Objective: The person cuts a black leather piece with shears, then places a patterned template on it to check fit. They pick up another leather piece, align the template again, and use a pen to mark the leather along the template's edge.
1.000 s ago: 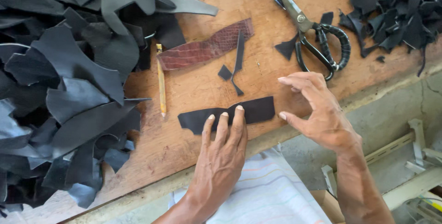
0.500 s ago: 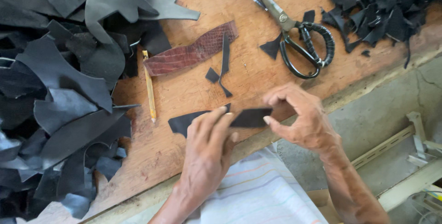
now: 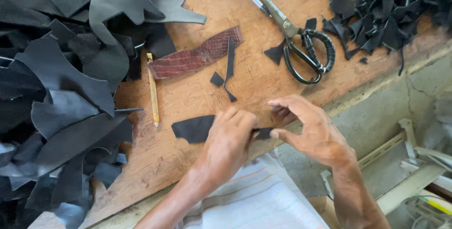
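Down at the near edge of the wooden board (image 3: 197, 158), both hands meet over a flat black strip of leather (image 3: 193, 128). The left hand (image 3: 228, 144) lies across the strip's middle with its fingers curled down onto it, so only the strip's left end and a small tip at the right show. The right hand (image 3: 313, 130) sits just beside it, thumb and forefinger pinched on that right tip, the other fingers loosely spread and lifted above it (I cannot tell how firmly it grips).

Just beyond the left fingers lie a thin black sliver (image 3: 229, 66) and a small black scrap (image 3: 217, 79), and past those a reddish-brown scaly piece of leather (image 3: 195, 55). Left of the knuckles, a yellow pencil (image 3: 153, 90) lies pointing toward the board's edge. Beyond the right fingers rest large scissors (image 3: 301, 45) with black wrapped handles. Heaps of black leather offcuts (image 3: 56, 92) crowd the far left, and a second pile (image 3: 386, 12) sits beyond the right hand.
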`<state>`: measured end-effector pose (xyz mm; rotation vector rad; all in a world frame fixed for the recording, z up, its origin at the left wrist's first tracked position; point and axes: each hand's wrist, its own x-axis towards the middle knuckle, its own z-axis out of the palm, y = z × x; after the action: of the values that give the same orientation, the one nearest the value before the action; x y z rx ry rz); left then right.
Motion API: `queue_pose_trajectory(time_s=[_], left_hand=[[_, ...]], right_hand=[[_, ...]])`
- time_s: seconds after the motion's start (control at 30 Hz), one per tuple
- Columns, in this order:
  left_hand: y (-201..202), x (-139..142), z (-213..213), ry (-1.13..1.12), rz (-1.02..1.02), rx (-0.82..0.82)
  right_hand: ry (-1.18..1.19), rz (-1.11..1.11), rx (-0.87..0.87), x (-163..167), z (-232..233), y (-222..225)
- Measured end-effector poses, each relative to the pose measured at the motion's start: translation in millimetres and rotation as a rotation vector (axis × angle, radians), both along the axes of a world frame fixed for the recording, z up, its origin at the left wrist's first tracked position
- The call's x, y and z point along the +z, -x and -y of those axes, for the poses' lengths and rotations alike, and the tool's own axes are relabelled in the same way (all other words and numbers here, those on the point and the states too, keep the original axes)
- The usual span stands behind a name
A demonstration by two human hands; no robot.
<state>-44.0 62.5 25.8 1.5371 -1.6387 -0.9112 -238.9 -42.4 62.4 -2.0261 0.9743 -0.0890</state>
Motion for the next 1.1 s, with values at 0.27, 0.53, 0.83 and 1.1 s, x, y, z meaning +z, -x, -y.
queue_pose_trajectory(time_s=[0.27, 0.53, 0.83, 1.1], left_hand=[[-14, -14, 18, -0.453, -1.086, 0.325], [-14, -29, 15, -0.406, -1.179, 0.363], [-15, -31, 14, -0.411, -1.128, 0.353], [-13, -32, 14, -0.397, -1.155, 0.367]], right_hand=[[-0.804, 0.451, -0.447, -27, 0, 18], [-0.845, 0.559, -0.439, -27, 1, 10], [-0.828, 0.572, -0.416, -28, 1, 5], [-0.843, 0.589, -0.410, -32, 2, 7]])
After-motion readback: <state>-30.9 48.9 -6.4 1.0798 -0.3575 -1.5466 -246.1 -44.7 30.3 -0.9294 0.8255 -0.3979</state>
